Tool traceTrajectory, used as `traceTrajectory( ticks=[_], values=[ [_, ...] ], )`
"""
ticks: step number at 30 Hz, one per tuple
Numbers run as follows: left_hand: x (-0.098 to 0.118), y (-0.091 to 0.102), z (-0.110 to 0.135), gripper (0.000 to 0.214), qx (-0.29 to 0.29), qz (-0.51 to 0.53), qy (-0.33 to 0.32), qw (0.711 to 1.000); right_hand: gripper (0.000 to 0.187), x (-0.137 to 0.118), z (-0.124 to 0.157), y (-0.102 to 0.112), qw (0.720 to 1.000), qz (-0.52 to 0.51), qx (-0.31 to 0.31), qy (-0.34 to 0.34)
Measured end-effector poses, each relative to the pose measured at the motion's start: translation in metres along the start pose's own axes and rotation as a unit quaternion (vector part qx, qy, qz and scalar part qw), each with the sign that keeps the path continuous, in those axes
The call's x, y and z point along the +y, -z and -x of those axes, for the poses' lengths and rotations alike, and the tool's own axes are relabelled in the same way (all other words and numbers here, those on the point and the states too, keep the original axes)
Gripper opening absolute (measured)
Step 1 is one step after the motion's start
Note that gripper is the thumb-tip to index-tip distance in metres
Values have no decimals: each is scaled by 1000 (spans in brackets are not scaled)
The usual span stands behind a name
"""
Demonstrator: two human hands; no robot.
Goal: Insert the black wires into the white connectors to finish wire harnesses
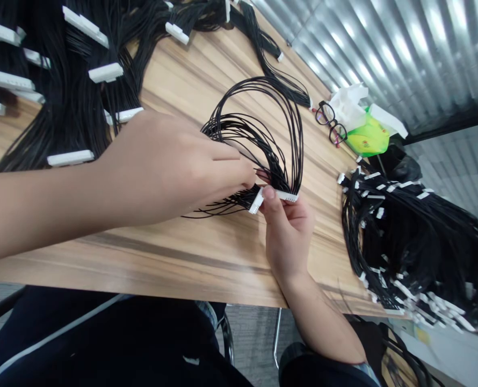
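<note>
A looped wire harness (pixel 259 129) of thin black wires lies over the wooden table in front of me, with white connectors at its ends. My right hand (pixel 289 223) grips one white connector (pixel 285 196), thumb pressed on top. Right beside that thumb sits a second white connector (pixel 256 201), tilted. My left hand (pixel 182 161) reaches across from the left, its fingers closed around the black wires just behind the tilted connector. Its fingertips are partly hidden by the back of the hand.
Many black harnesses with white connectors (pixel 106 72) cover the table's left and back. Another large pile (pixel 420 231) fills the right end. Eyeglasses (pixel 331 123) and a green packet (pixel 368 134) rest near the corrugated metal wall (pixel 392 43). The table's front edge (pixel 239 298) runs above my lap.
</note>
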State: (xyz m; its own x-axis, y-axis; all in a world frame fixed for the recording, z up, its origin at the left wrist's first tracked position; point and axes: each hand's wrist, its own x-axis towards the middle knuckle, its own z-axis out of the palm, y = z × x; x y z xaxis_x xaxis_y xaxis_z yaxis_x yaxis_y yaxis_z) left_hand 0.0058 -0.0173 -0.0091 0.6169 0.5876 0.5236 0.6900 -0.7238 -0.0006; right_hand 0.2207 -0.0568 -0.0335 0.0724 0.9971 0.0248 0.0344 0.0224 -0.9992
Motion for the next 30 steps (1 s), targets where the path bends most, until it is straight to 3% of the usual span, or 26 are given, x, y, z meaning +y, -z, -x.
traceTrajectory(
  ticks=[3, 8, 10, 13, 15, 21, 26, 30],
  values=[
    [-1, -2, 1, 34, 30, 22, -8, 999, 17, -1, 1, 0, 1000, 9, 4, 5],
    [1, -3, 1, 32, 30, 59, -5, 998, 16, -3, 3, -1, 999, 29, 14, 33],
    [3, 0, 0, 26, 10, 142, 19, 990, 15, -4, 3, 0, 998, 30, 26, 39],
    [6, 6, -2, 24, -28, 297, 41, 954, 16, -6, 2, 3, 998, 21, 56, 35],
    [7, 9, -3, 28, -38, 331, 45, 942, 15, -7, 0, 4, 997, 9, 73, 32],
    [8, 4, 1, 21, -18, 235, 121, 964, 15, -5, 0, 4, 998, 24, 52, 24],
    [6, 2, 1, 26, 16, 49, 62, 997, 16, -1, -1, 5, 1000, 10, 17, 6],
    [4, 0, -3, 40, 15, 31, 37, 999, 18, -1, -1, 4, 1000, 17, 18, -1]
  ],
)
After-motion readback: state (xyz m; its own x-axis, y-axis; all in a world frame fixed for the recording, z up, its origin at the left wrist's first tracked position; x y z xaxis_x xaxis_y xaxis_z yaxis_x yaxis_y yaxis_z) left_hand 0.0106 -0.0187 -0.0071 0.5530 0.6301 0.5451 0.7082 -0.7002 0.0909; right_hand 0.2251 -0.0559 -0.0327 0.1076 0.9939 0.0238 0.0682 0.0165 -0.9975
